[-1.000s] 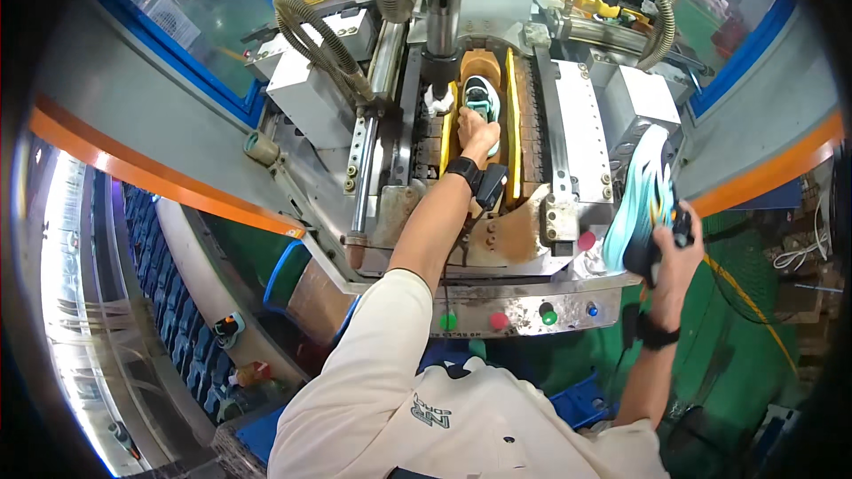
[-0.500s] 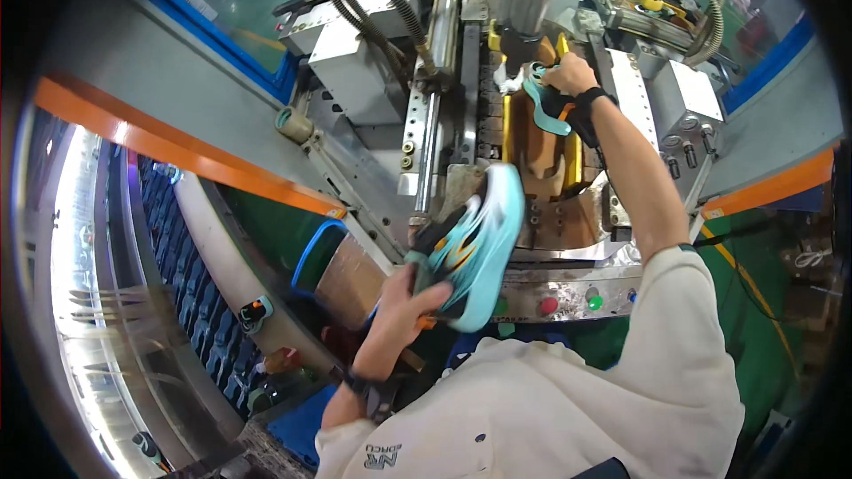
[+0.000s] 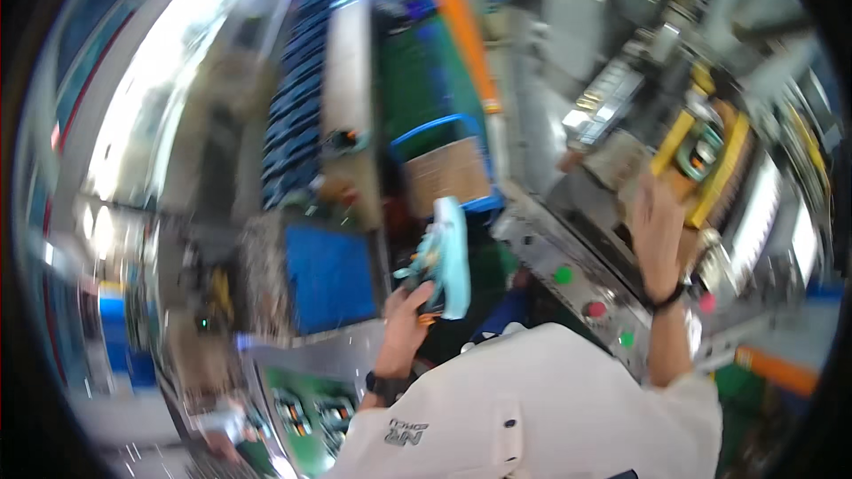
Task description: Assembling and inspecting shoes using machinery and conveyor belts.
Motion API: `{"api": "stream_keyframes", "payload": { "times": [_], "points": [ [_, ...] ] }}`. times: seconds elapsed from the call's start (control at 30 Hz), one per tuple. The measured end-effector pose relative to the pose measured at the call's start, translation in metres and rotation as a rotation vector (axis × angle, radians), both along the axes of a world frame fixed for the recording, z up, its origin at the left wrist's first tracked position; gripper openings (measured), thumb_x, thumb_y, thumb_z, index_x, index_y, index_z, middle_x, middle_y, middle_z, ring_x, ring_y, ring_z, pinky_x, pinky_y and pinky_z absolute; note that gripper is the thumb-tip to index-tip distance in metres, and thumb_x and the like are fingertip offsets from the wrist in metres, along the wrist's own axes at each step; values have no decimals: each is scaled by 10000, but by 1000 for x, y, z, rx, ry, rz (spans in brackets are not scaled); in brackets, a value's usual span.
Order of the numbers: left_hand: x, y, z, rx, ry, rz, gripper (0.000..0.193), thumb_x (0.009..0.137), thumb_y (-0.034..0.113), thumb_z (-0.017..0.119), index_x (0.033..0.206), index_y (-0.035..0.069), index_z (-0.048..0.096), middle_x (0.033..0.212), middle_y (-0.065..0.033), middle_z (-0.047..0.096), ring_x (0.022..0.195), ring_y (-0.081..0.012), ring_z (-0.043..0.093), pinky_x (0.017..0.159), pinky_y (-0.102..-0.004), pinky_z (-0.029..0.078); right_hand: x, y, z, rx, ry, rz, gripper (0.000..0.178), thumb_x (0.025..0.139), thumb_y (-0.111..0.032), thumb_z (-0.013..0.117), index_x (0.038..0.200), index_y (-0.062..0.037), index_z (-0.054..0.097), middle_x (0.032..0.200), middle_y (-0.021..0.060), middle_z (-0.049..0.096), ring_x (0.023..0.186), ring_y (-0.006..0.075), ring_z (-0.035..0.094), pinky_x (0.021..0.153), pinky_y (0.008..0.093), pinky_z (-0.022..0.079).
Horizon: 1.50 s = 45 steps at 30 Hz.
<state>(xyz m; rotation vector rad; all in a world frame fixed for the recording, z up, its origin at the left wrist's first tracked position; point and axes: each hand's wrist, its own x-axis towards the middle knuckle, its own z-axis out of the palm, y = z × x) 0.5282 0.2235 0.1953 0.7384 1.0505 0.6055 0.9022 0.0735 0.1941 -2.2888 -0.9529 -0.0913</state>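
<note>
My left hand (image 3: pixel 404 324) is closed around the heel end of a light-teal sneaker (image 3: pixel 454 257) with a pale sole and dark and orange parts. The sneaker stands toe up, in front of my body. My right hand (image 3: pixel 658 231) is blurred but looks open, its fingers stretched out and holding nothing. It is over the near edge of a machine, close to the yellow side bars (image 3: pixel 721 182). Between those bars sits a second teal sneaker (image 3: pixel 699 155), apart from my fingers.
The machine's front panel (image 3: pixel 581 288) carries green and red buttons. To the left stand a blue-framed cart with a brown board (image 3: pixel 448 176), a conveyor (image 3: pixel 348 80) with a shoe on it, and a blue-topped surface (image 3: pixel 330 279). More shoes lie in a green tray (image 3: pixel 311 443).
The view has swung left. My right hand has let go of the sneaker in the machine and drawn back toward me. My left hand keeps its sneaker.
</note>
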Motion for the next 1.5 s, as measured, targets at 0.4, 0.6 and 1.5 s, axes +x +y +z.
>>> {"api": "stream_keyframes", "payload": {
  "times": [0.4, 0.6, 1.5],
  "points": [
    [-95, -86, -6, -127, 43, 204, 356, 848, 115, 704, 1109, -103, 596, 987, -92, 665, 892, -137, 650, 797, -250, 523, -84, 6, -242, 7, -55, 471, 177, 836, -51, 576, 1011, -22, 582, 969, 174, 567, 921, 352, 556, 820, 417, 447],
    [-199, -110, -61, -208, 69, 557, 401, 822, 160, 736, 1116, -74, 596, 1004, -76, 614, 854, -163, 628, 747, -290, 515, -103, 49, -180, 61, 111, 366, 204, 811, -17, 609, 1014, -20, 594, 848, 103, 549, 733, 272, 542, 685, 349, 453],
    [-833, 50, -299, 235, 663, 1493, 338, 741, 182, 737, 977, -20, 602, 969, -113, 649, 822, -160, 614, 685, -295, 500, -796, 613, 290, 171, -876, 1799, 610, 843, -220, 693, 1407, -196, 462, 1446, 110, 459, 1357, 259, 399, 1108, 368, 325]
  ]
}}
